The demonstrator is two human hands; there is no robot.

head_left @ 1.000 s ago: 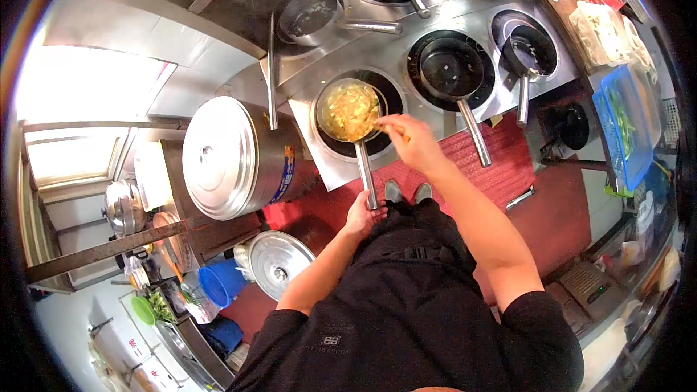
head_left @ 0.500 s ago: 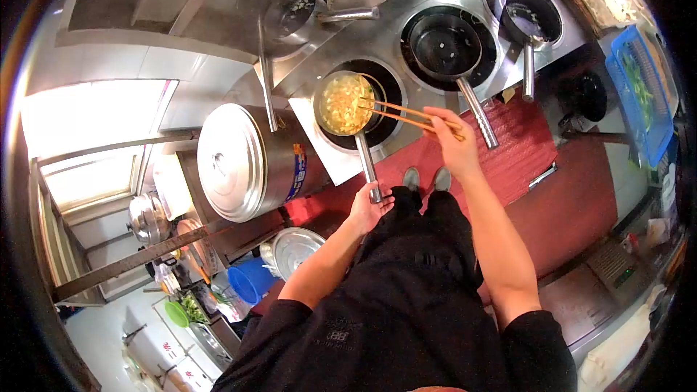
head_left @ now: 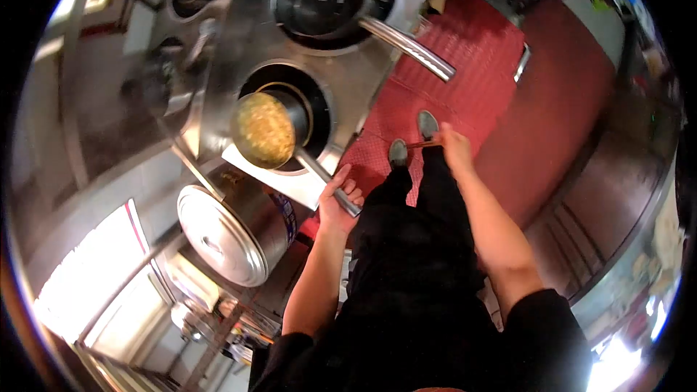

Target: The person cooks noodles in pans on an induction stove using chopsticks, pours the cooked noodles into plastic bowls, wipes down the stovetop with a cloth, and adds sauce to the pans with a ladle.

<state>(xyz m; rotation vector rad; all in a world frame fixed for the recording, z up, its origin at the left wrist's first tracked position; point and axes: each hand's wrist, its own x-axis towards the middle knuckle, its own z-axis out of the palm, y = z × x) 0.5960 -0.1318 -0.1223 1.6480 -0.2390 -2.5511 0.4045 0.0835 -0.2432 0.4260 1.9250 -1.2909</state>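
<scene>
A pan (head_left: 292,107) with yellowish pieces of food (head_left: 265,129) in broth stands at the near-left burner, tilted a little to the left. Its metal handle (head_left: 317,172) points towards me, and my left hand (head_left: 338,203) is closed around the end of it. Away from the stove, low over the red floor by my shoes, my right hand (head_left: 456,151) grips a pair of chopsticks (head_left: 422,145). They point left and look foreshortened. The view is somewhat blurred.
Another dark pan (head_left: 323,0) sits on the burner behind, its handle (head_left: 410,47) jutting over the floor. To the left stands a large lidded metal pot (head_left: 221,236). The steel stove (head_left: 356,76) ends at the red floor mat (head_left: 465,51).
My right hand has drawn the chopsticks out of the food and down towards my body. My left hand keeps hold of the pan handle. The head view has turned and shifted.
</scene>
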